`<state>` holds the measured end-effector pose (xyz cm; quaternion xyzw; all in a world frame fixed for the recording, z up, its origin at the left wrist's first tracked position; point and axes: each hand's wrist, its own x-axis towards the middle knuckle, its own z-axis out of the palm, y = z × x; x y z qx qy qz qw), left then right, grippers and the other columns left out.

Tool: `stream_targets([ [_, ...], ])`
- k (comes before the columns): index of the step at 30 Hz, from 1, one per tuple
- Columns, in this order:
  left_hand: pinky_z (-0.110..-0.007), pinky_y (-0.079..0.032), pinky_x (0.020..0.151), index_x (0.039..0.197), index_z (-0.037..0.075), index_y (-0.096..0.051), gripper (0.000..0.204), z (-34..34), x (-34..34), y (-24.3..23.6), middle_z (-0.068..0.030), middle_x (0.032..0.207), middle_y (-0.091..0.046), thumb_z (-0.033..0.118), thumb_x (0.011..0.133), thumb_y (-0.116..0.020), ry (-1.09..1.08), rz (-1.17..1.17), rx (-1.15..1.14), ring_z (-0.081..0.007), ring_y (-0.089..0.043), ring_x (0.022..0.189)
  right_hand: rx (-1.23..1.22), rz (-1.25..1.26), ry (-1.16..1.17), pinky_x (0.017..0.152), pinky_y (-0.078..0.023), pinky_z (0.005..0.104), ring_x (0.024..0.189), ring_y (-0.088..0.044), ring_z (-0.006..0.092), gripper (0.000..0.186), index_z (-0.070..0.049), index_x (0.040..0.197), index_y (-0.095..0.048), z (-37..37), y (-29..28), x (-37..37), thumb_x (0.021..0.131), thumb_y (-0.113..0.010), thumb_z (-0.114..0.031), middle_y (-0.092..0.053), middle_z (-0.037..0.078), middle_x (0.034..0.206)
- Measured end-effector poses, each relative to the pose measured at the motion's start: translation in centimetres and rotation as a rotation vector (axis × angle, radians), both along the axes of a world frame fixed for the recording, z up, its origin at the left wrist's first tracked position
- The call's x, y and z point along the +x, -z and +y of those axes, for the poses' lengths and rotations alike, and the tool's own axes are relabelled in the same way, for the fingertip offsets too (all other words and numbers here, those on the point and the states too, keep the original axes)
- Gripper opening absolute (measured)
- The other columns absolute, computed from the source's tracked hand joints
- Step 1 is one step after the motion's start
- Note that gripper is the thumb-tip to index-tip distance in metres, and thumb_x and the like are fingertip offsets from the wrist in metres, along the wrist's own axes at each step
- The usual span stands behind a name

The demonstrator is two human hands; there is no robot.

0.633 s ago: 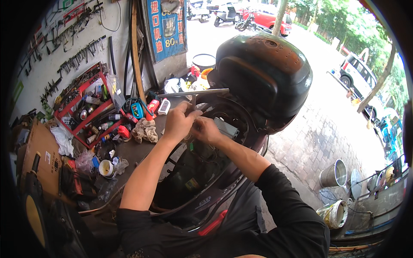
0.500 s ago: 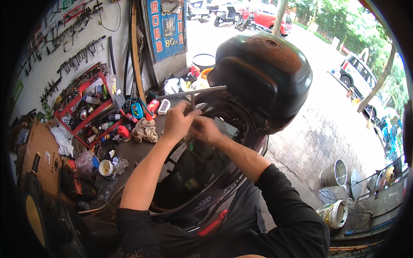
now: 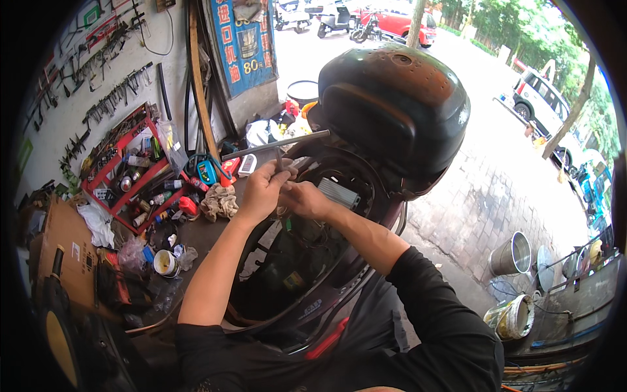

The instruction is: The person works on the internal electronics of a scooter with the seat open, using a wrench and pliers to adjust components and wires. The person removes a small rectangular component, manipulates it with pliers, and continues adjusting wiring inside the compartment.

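Note:
My left hand (image 3: 260, 195) is closed round the stem of a T-handle wrench (image 3: 304, 138), just below its long metal crossbar. My right hand (image 3: 308, 200) is closed too, pressed up against the left one; whatever its fingers grip is hidden. Both hands are above the open body of a scooter (image 3: 318, 302), seat area uncovered. Inside it show loose wires, dark parts and a finned silver box (image 3: 339, 194) just right of my right hand. A large black top case (image 3: 398, 117) rises behind the opening.
To the left stand a red tool rack (image 3: 117, 202) full of cans and bottles, a cardboard box (image 3: 62, 245) and a white tub (image 3: 166, 263). Tools hang on the wall. A metal bucket (image 3: 511, 253) and a stained pail (image 3: 513, 318) stand at right.
The T-handle wrench and my left hand have shifted slightly left. My right hand now sits closer against the left. The whole view has moved a little.

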<state>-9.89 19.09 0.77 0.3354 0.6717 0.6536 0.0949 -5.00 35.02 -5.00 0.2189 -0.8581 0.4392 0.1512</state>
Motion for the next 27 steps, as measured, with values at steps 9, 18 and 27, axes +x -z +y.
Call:
stream_targets([
  [9, -0.025, -0.056, 0.069, 0.115, -0.003, -0.065, 0.022, 0.1, 0.1, -0.2, -0.0054, 0.096, -0.073, 0.007, 0.096, -0.068, -0.123, 0.261, -0.200, -0.0086, -0.068, 0.078, -0.043, -0.024, -0.016, 0.077, -0.053, 0.0467, 0.092, -0.066, 0.0436, 0.029, -0.008, 0.117, -0.061, 0.4, 1.2, -0.6, 0.092, -0.069, -0.022, -0.068, 0.021, 0.100],
  [18, -0.027, -0.058, 0.071, 0.119, -0.006, -0.064, 0.024, 0.2, 0.0, -0.1, -0.0102, 0.099, -0.074, 0.007, 0.100, -0.057, -0.007, 0.062, -0.024, -0.0163, -0.074, 0.082, -0.064, -0.002, -0.015, 0.071, -0.052, 0.0450, 0.082, -0.066, 0.0423, 0.026, -0.009, 0.114, -0.061, 0.2, 1.5, -0.7, 0.092, -0.071, -0.021, -0.068, 0.021, 0.090],
  [27, -0.028, -0.055, 0.066, 0.098, -0.003, -0.071, 0.018, -0.2, 0.7, -1.0, -0.0102, 0.083, -0.074, 0.014, 0.091, -0.072, -0.100, 0.112, -0.145, -0.0137, -0.071, 0.074, -0.038, -0.013, -0.002, 0.067, -0.051, 0.0461, 0.078, -0.066, 0.0418, 0.030, -0.005, 0.110, -0.060, 0.4, 2.5, -1.3, 0.092, -0.071, -0.027, -0.066, 0.023, 0.083],
])
